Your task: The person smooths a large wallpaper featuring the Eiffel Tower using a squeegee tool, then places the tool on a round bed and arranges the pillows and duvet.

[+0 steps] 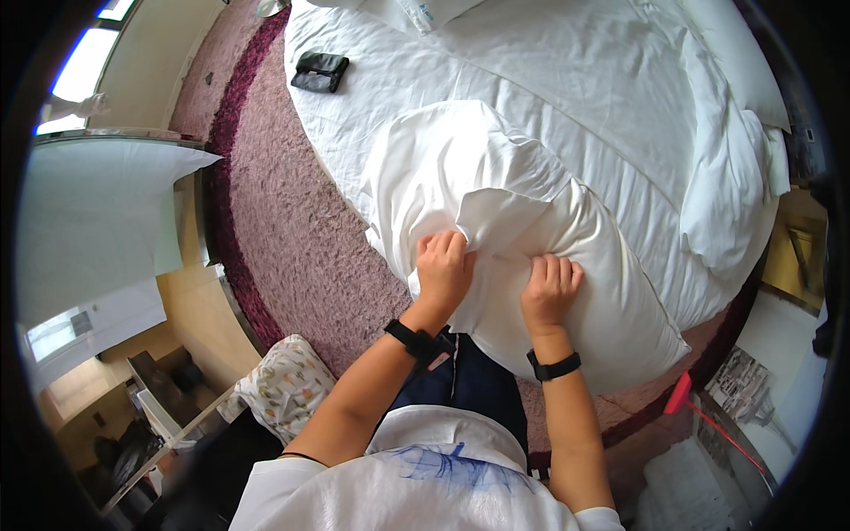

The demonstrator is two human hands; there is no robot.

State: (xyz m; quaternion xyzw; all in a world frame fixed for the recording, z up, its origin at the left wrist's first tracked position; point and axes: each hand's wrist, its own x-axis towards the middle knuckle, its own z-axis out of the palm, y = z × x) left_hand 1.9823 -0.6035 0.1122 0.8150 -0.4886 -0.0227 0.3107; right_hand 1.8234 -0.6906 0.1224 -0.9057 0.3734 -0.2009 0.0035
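A plump white pillow [593,327] lies at the bed's near edge, close to my body. Loose white fabric of its pillowcase [443,146] covers the far-left part in folds, and a flap turns back near the middle. My left hand [444,270] is closed on the case fabric at the left side of the pillow. On the pillow's near middle, my right hand [551,288] has its fingers curled into the cloth, gripping the pillow. Both wrists wear black bands. The fingertips of both hands are partly hidden.
The white-sheeted bed [567,71] stretches away ahead, with a bunched quilt [730,186] on the right. A dark folded pouch [320,72] rests at its left edge. A patterned cushion [288,380] is at lower left, beside the carpet [288,230]. A red-handled tool [680,394] stands lower right.
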